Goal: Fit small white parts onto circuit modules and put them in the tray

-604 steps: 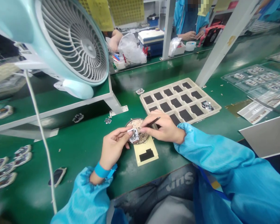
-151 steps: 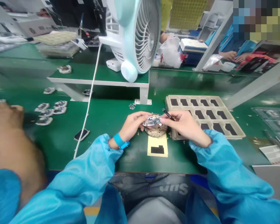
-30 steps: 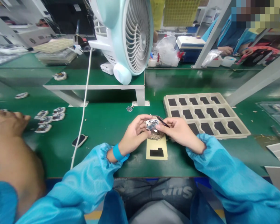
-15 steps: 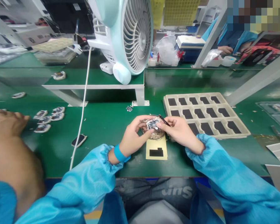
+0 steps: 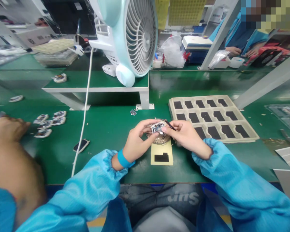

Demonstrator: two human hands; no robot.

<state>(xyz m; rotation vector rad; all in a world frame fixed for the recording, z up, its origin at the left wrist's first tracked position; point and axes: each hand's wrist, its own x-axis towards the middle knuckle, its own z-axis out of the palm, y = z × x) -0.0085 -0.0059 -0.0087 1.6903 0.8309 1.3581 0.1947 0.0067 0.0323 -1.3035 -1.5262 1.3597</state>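
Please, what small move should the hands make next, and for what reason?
Perhaps the right hand should press the part gently: its fingertips appear to be on the part's right end, and the left hand grips the left end, so it looks steady. I cannot tell whether the dark tool touches it.

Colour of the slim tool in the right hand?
The slim tool in the right hand is black, best seen in the head view.

Small-parts assembly workshop, judging by the long green bench (image 5: pixel 135 167), compartmented tray (image 5: pixel 214 119), loose small devices (image 5: pixel 43 133) and co-workers' hands (image 5: pixel 7 129) at the same and the facing bench.
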